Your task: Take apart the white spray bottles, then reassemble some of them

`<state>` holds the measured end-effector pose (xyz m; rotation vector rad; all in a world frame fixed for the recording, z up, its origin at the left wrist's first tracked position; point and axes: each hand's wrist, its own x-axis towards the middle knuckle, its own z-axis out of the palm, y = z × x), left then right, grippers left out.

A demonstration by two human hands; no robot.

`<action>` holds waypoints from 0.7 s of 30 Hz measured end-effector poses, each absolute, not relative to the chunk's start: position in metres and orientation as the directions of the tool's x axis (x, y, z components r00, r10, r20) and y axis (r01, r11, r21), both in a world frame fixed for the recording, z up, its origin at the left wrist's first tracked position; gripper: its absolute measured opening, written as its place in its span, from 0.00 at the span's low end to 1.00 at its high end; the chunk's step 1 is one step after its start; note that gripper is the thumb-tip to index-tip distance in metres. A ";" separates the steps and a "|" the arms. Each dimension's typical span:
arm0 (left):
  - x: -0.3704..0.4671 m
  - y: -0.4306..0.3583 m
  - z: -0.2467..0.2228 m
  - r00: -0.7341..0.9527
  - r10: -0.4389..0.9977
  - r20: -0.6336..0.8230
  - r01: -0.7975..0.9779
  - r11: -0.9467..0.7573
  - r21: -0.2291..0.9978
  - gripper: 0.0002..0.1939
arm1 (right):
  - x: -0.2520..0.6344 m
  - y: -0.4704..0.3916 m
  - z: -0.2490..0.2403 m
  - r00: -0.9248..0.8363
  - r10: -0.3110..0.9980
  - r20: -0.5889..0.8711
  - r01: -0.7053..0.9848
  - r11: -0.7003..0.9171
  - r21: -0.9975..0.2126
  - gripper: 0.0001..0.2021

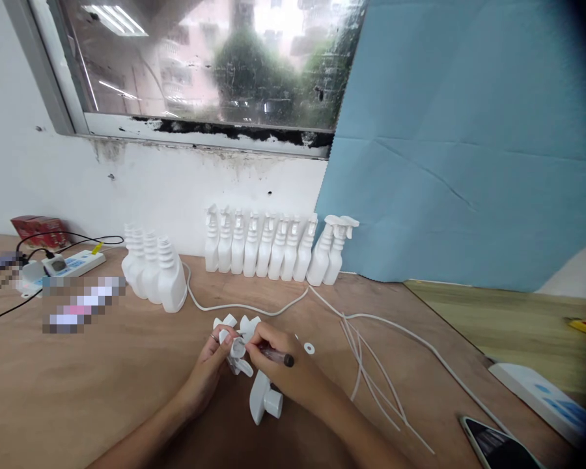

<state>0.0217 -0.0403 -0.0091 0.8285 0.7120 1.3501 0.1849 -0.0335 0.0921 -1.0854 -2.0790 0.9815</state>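
Between the fingers of my left hand (211,362) is a white spray trigger head (237,348), its round collar facing up toward me. My right hand (277,358) grips a dark, pen-like tool (277,355) with a black end; its tip is at the collar, partly hidden by my fingers. Another spray head (264,398) lies on the table just below my hands, and more white heads (250,326) sit right behind them. A small white ring washer (309,348) rests to the right of my right hand.
Several capped spray bottles (264,251) line the wall. Open-necked white bottles (168,277) stand at left. Thin clear tubes (364,371) and a white cable (420,339) lie at right, near a phone (498,443). Power strips lie at the far left (85,262) and right (542,397).
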 end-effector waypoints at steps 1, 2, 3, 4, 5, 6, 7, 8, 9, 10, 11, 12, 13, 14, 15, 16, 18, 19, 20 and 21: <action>0.022 -0.041 -0.009 0.120 0.992 0.025 -0.533 0.044 0.845 0.16 | 0.186 -0.032 0.091 -0.485 0.866 0.122 0.412 0.349 -0.842 0.08; 0.022 -0.042 -0.009 0.146 0.989 0.020 -0.527 0.061 0.848 0.16 | 0.187 -0.030 0.091 -0.479 0.874 0.078 0.395 0.294 -0.870 0.08; 0.022 -0.043 -0.008 0.176 0.984 0.014 -0.521 0.081 0.850 0.16 | 0.188 -0.028 0.090 -0.477 0.879 0.033 0.371 0.235 -0.898 0.08; 0.023 -0.044 -0.007 0.207 0.978 0.007 -0.516 0.103 0.850 0.16 | 0.190 -0.026 0.090 -0.478 0.878 -0.007 0.341 0.178 -0.923 0.08; 0.023 -0.044 -0.005 0.233 0.972 0.002 -0.518 0.123 0.847 0.16 | 0.191 -0.024 0.090 -0.490 0.871 -0.043 0.303 0.124 -0.945 0.07; 0.024 -0.045 -0.004 0.252 0.968 -0.001 -0.526 0.137 0.839 0.16 | 0.192 -0.022 0.090 -0.507 0.859 -0.073 0.257 0.069 -0.964 0.06; 0.024 -0.046 -0.003 0.264 0.964 0.000 -0.536 0.147 0.831 0.16 | 0.192 -0.021 0.090 -0.527 0.844 -0.100 0.211 0.016 -0.977 0.06; 0.025 -0.046 -0.002 0.272 0.962 0.004 -0.547 0.151 0.823 0.16 | 0.192 -0.021 0.091 -0.547 0.829 -0.117 0.164 -0.031 -0.986 0.06; 0.025 -0.047 -0.001 0.276 0.961 0.009 -0.557 0.153 0.816 0.16 | 0.191 -0.021 0.091 -0.570 0.812 -0.124 0.118 -0.068 -0.991 0.06; 0.025 -0.047 0.000 0.279 0.960 0.009 -0.565 0.157 0.810 0.17 | 0.190 -0.022 0.091 -0.595 0.795 -0.117 0.075 -0.090 -0.993 0.07; 0.025 -0.047 -0.001 0.278 0.961 0.006 -0.575 0.161 0.802 0.17 | 0.189 -0.022 0.090 -0.615 0.782 -0.099 0.043 -0.093 -0.995 0.08; 0.025 -0.047 -0.001 0.274 0.962 -0.003 -0.583 0.168 0.795 0.17 | 0.187 -0.023 0.090 -0.630 0.773 -0.076 0.022 -0.080 -0.997 0.08; 0.024 -0.046 -0.001 0.264 0.964 -0.016 -0.594 0.175 0.785 0.17 | 0.186 -0.025 0.089 -0.643 0.764 -0.051 0.011 -0.058 -0.998 0.08; 0.024 -0.046 -0.002 0.250 0.968 -0.029 -0.604 0.179 0.776 0.17 | 0.185 -0.025 0.089 -0.651 0.758 -0.030 0.011 -0.030 -0.999 0.07; 0.024 -0.045 -0.002 0.236 0.971 -0.040 -0.610 0.180 0.772 0.17 | 0.184 -0.026 0.089 -0.653 0.757 -0.016 0.023 -0.002 -1.000 0.07; 0.023 -0.045 -0.002 0.227 0.973 -0.045 -0.608 0.178 0.773 0.17 | 0.184 -0.027 0.089 -0.647 0.763 -0.010 0.047 0.027 -0.999 0.06; 0.023 -0.044 -0.002 0.227 0.973 -0.038 -0.595 0.169 0.785 0.17 | 0.187 -0.027 0.089 -0.611 0.791 -0.006 0.129 0.093 -0.987 0.06; 0.024 -0.044 -0.001 0.229 0.973 -0.026 -0.585 0.159 0.795 0.18 | 0.188 -0.027 0.090 -0.584 0.812 0.005 0.184 0.138 -0.973 0.06; 0.024 -0.044 -0.001 0.228 0.974 -0.016 -0.571 0.146 0.808 0.18 | 0.190 -0.027 0.091 -0.556 0.831 0.027 0.241 0.192 -0.951 0.07; 0.025 -0.044 0.000 0.219 0.976 -0.011 -0.555 0.134 0.821 0.18 | 0.191 -0.027 0.092 -0.537 0.841 0.059 0.294 0.253 -0.922 0.07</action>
